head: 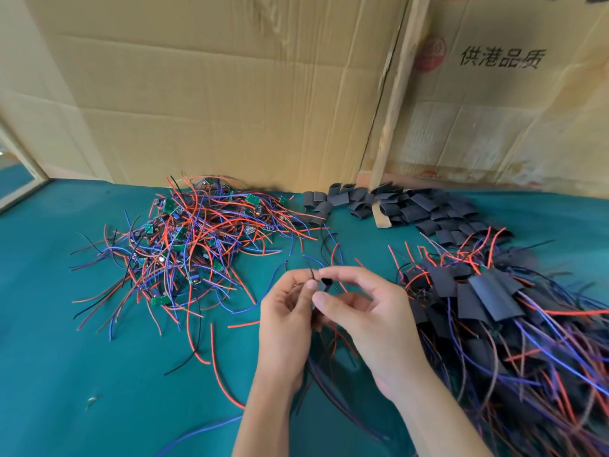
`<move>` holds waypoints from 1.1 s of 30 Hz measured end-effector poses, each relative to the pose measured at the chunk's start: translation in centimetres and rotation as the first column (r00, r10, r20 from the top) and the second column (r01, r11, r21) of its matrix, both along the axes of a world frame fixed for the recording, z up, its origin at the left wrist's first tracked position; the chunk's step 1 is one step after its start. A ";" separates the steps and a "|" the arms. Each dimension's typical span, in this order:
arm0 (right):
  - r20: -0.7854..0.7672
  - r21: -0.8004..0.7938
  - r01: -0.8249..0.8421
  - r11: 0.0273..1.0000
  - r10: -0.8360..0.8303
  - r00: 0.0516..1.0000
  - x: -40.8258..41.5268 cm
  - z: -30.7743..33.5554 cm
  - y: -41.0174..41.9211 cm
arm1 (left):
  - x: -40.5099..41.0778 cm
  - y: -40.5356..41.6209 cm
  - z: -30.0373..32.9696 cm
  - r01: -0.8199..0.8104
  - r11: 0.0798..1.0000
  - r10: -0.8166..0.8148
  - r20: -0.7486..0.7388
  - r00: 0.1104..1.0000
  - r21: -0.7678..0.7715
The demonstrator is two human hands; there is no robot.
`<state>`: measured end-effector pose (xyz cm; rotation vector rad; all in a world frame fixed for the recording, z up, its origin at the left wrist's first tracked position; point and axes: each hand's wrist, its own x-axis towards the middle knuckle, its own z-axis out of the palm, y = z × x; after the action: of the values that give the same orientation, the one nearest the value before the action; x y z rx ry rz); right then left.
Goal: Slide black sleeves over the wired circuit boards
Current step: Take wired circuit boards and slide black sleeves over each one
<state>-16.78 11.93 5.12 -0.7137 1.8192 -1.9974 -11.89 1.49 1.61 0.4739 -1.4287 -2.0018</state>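
Hands [286, 311] [365, 311] pinch a black sleeve [324, 282] above teal cloth [66, 357], cardboard [214, 94] behind.

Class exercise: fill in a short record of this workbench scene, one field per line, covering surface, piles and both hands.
surface: green cloth
left pile: bare wired boards
back pile: empty black sleeves
right pile: sleeved boards
left hand: pinches wires
right hand: pinches a small black sleeve
backdrop: cardboard sheets
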 end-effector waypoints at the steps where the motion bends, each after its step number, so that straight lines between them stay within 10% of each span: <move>1: 0.004 -0.008 -0.007 1.000 0.007 1.000 -0.1 -0.1 0.0 | 0.0 0.1 0.1 0.005 1.000 -0.005 0.002 1.000 -0.010; 16: -0.043 -0.307 0.427 0.851 -0.461 0.887 -3.1 1.9 2.6 | -0.6 0.6 -1.0 0.099 0.934 -0.045 0.162 0.986 -0.343; 33: -0.630 -0.105 0.398 0.911 -0.371 0.683 0.5 2.6 1.1 | -0.6 0.8 -0.6 0.147 0.873 -0.058 0.199 0.978 -0.466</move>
<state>-16.28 12.98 7.74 -1.2000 2.5836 -2.1134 -12.49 2.30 0.98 0.3664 -2.0263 -1.6227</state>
